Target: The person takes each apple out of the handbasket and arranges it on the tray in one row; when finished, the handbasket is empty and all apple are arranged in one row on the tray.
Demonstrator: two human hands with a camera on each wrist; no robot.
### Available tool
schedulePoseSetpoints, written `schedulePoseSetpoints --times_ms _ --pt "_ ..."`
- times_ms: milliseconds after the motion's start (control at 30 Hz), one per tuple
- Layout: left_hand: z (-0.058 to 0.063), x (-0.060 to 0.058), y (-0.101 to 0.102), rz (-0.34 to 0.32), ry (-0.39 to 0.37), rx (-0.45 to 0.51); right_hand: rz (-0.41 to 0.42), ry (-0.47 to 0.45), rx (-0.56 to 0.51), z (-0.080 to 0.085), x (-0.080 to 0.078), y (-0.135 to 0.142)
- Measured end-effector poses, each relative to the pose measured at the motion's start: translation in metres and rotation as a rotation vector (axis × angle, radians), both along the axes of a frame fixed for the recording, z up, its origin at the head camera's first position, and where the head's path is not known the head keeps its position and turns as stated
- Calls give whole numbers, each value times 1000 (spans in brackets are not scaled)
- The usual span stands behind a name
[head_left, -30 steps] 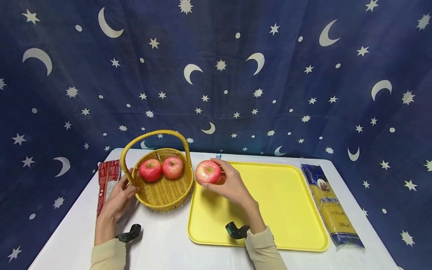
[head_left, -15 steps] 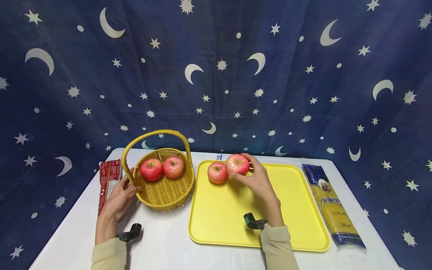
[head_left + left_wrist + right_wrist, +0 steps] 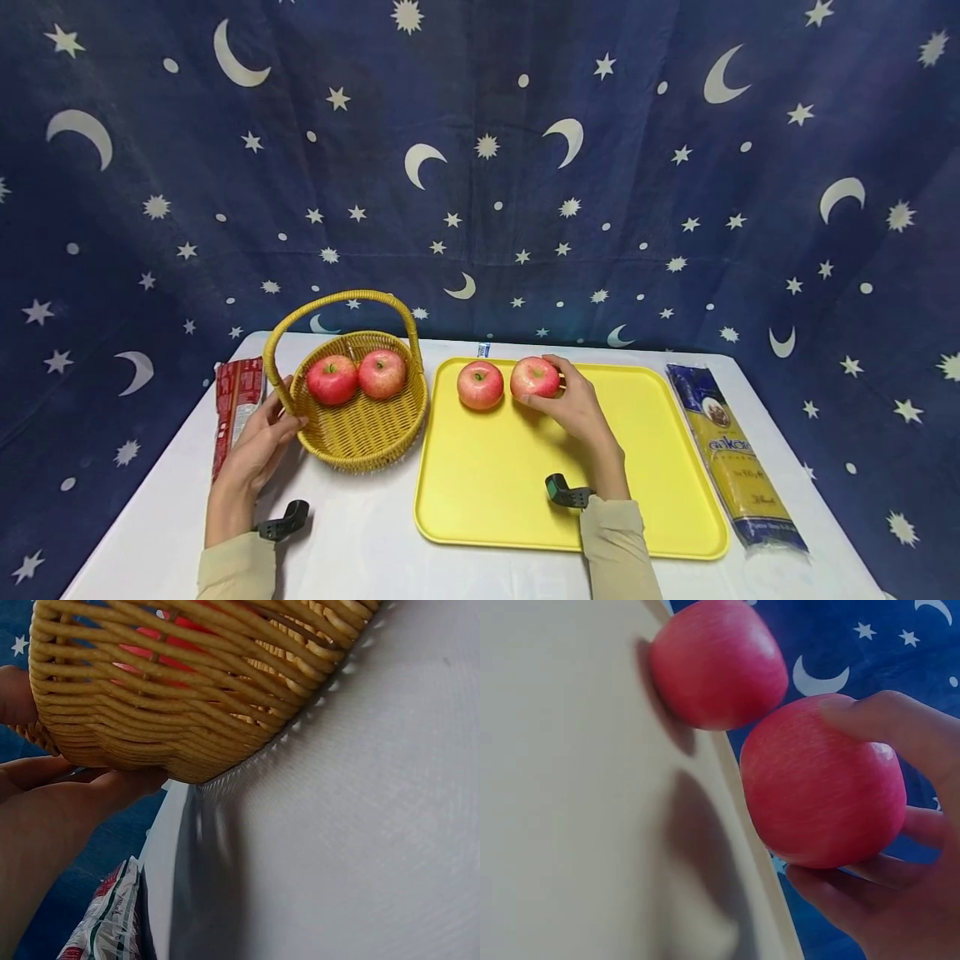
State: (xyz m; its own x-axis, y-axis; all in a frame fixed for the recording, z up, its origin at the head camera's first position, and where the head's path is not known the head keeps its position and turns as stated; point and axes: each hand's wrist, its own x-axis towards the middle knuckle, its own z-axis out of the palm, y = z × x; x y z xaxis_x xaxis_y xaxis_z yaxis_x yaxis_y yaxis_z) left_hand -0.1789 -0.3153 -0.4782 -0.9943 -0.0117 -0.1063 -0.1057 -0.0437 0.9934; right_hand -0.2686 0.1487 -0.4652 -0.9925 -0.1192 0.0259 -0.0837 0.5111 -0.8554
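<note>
My right hand (image 3: 577, 408) grips a red apple (image 3: 533, 377) between thumb and fingers, low over the back of the yellow tray (image 3: 487, 492). In the right wrist view, this apple's shadow falls apart from it on the tray. A second apple (image 3: 480, 385) sits on the tray just to its left. At left, a yellow wicker basket (image 3: 360, 437) with a tall handle stands on the table, two apples inside, a redder one (image 3: 332, 380) and a paler one (image 3: 382, 373). My left hand (image 3: 255, 442) holds the basket's left side by the handle's base, thumb at the rim.
A red packet (image 3: 238, 400) lies left of the basket, partly behind my left hand. Right of the tray is a blue and yellow pasta packet (image 3: 735, 458). A small blue-and-white wrapper (image 3: 484, 350) lies behind the tray, before the starry backdrop (image 3: 480, 167).
My right hand has carried its apple rightward from above the tray's left edge, then lowered it beside the other apple, which is now uncovered. My left hand keeps its hold on the basket.
</note>
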Motion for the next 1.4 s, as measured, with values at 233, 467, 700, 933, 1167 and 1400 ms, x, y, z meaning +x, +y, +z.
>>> schedulePoseSetpoints --times_ms 233,467,700,933,1167,1400 --pt "-1 2 -2 -2 -13 -24 1 3 43 -12 -3 -2" --pt "-2 4 -1 -2 -15 -5 8 19 76 -17 -4 -1" --pt "-3 4 -2 -8 -11 -21 23 -4 102 -17 -4 -1" --pt "-6 1 -2 -13 27 2 22 6 139 -15 -4 -2" --pt "-4 0 -2 -16 42 4 28 9 137 -11 -3 -2" --pt "-4 1 -3 -14 24 -7 26 56 118 2 3 -3"
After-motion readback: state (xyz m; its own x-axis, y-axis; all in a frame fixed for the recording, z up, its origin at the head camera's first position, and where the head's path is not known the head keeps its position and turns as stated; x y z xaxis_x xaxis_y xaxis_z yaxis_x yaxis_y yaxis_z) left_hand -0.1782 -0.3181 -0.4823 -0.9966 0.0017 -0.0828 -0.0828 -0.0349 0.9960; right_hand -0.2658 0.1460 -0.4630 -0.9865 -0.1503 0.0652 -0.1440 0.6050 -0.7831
